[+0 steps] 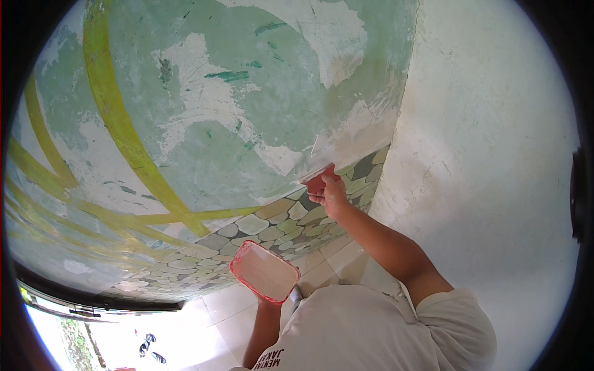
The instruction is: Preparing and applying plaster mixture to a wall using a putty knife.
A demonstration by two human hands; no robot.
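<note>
In my right hand (333, 198) is a red scraper (317, 180), gripped with the fingers closed round it. Its edge meets the wall (247, 136) just above the stone-pattern tile band, at the lower border of a pale smeared patch (352, 136). My left hand (270, 302) supports a red-rimmed rectangular tub (266, 272) from below, in front of my body. Whitish paste fills the inside of the tub, and red smears mark its rim. Most of the left fingers are hidden beneath the tub.
Green paint, white patches and yellow stripes (114, 117) cover the wall. Stone-pattern tiles (272, 232) run along its base. A plain white wall (482, 173) meets it at a corner on the right. Sandals (148, 343) lie on the bright floor at lower left, near a doorway.
</note>
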